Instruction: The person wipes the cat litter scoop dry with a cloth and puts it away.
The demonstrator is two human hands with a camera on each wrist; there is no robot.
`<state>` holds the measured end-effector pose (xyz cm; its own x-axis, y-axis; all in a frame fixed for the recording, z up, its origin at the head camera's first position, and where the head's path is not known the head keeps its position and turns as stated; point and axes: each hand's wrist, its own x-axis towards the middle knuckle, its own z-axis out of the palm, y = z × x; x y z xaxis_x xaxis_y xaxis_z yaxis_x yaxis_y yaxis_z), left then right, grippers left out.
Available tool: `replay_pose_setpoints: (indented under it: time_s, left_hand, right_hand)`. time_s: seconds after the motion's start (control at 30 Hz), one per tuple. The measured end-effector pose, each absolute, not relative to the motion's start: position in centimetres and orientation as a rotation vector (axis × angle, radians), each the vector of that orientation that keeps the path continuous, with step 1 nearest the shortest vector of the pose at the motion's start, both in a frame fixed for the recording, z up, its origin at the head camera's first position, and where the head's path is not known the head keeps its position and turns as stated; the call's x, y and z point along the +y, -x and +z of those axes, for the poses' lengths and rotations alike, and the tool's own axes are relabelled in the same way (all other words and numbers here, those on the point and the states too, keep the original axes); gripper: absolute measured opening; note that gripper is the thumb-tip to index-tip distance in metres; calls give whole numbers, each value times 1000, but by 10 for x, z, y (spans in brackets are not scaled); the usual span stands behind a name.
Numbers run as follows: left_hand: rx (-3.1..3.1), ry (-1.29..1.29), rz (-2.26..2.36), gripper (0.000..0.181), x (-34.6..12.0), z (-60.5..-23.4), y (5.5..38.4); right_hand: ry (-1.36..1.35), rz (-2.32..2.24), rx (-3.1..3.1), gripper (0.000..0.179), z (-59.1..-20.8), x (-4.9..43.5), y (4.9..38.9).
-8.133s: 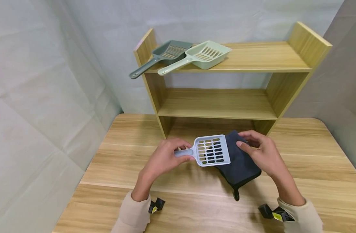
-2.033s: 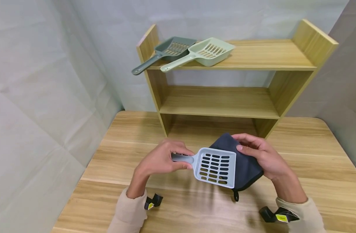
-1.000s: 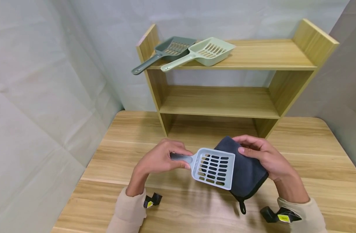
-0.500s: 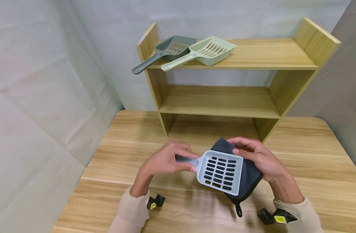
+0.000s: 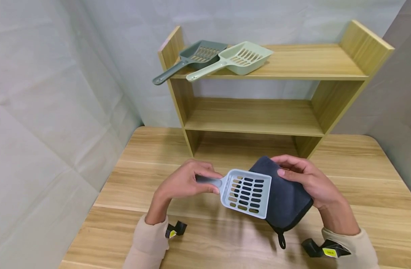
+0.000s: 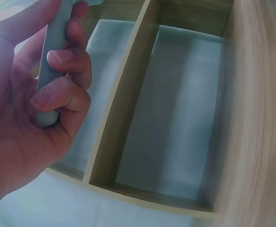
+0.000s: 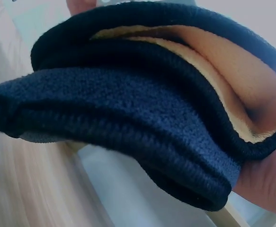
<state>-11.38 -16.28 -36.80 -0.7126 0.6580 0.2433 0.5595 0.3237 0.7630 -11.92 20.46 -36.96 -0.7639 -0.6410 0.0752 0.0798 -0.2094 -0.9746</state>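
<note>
My left hand [image 5: 187, 181] grips the handle of a pale blue-grey litter scoop [image 5: 229, 194], its slotted pan facing up over the table. In the left wrist view the fingers curl round the grey handle [image 6: 55, 61]. A folded dark navy cleaning cloth [image 5: 287, 201] with a black edge and a hanging loop is in my right hand [image 5: 309, 179], thumb on top and fingers behind. The cloth overlaps the scoop's far side from beneath, and its dark surface shows through some slots. Close up in the right wrist view, the cloth [image 7: 142, 90] shows orange between its folds.
Behind the hands stands a wooden shelf unit [image 5: 256, 130] on the wooden table [image 5: 124, 209]. Two more litter scoops lie at the left of its top board, one dark green [image 5: 205, 52] and one pale green [image 5: 246, 58], handles jutting past the front edge.
The cloth has slid back and forth under the scoop. Since half a second ago the scoop has shifted left and the cloth right. Earlier, the scoop was higher and turned differently.
</note>
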Motion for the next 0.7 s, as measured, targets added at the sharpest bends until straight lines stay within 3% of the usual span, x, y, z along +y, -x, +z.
replay_pose_setpoints:
  time_s: [0.7]
  left_hand:
    - [2502, -1160, 1348, 34, -159, -369, 113]
  right_hand:
    - [588, -2009, 1632, 39, -372, 198, 119]
